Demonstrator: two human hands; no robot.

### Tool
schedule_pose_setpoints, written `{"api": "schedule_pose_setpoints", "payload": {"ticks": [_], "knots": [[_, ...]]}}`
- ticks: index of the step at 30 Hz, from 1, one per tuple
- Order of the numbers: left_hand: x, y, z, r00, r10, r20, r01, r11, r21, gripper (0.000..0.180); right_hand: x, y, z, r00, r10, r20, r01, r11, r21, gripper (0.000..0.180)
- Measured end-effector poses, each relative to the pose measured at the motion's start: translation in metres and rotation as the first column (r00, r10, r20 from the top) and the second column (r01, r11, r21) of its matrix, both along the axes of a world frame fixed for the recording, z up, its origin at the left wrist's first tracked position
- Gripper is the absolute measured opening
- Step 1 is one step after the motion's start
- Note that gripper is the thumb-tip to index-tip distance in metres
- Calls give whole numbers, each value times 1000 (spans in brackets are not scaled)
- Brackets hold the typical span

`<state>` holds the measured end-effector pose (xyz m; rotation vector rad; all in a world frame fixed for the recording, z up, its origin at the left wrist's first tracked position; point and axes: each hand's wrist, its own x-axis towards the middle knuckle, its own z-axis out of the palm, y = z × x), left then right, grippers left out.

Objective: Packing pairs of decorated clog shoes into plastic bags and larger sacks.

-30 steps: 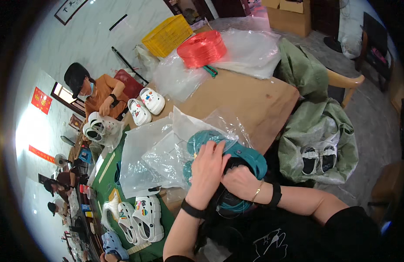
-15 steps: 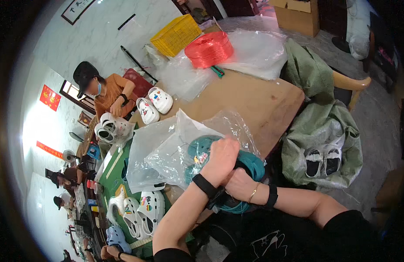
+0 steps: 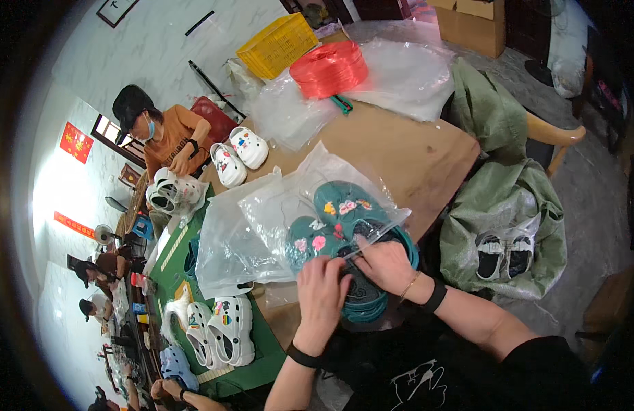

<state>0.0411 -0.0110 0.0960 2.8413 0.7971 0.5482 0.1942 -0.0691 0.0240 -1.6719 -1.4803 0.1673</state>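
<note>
While a co-worker (image 3: 174,137) in an orange top bends over white clogs (image 3: 167,190) wrapped in clear film at the far left, the nearer work sits further along. Just right of that, a charm-decorated white pair (image 3: 224,332) lies on a green mat (image 3: 269,362), and a second white pair (image 3: 239,156) rests up on the brown table (image 3: 416,147). Next come flat plastic bags (image 3: 224,236) spread over the table's near edge, reaching under the pair being handled.

Mid-view, the teal clogs (image 3: 346,195) with flower charms lie side by side, toes inside a clear bag (image 3: 303,181), heels out toward the person. The left hand (image 3: 322,291) is at the bag's mouth, fingers bent beside the nearer heel; whether they pinch the film or merely rest there, I can't tell. Just beside it, not clasped with it, the right hand (image 3: 385,267) curls over the other heel with its thumb against the bag's edge; what its hidden fingers grip, I can't tell either.

I'd judge this as the sleeving step, half done. The next move calls for a hold on the film's edge and a pull back over both heels, without snagging the straps.

Off right, a green sack (image 3: 464,236) carries a film-wrapped black-and-white pair (image 3: 505,255).
</note>
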Motion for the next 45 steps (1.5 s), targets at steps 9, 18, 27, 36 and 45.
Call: {"api": "schedule_pose_setpoints", "payload": {"ticks": [9, 18, 27, 36, 45], "knots": [[-1, -12, -15, 960, -62, 274, 96, 989, -111, 17, -3, 5, 4, 998, 7, 65, 14, 953, -304, 40], [-25, -19, -5, 692, 81, 718, -35, 996, -78, 30, 24, 9, 25, 587, 150, -795, -46, 987, 152, 47], [-12, -36, 27, 726, -216, 652, 151, 976, 155, 33, 43, 2, 22, 614, 104, -783, -8, 992, 126, 54], [7, -37, -18, 727, 182, 662, -9, 967, -256, 36, 86, -26, -93, 99, 240, -966, 55, 968, 246, 52], [32, -6, -32, 681, 274, 679, 87, 890, -447, 22, 55, 30, -54, 139, 239, -961, 27, 969, 245, 46]]}}
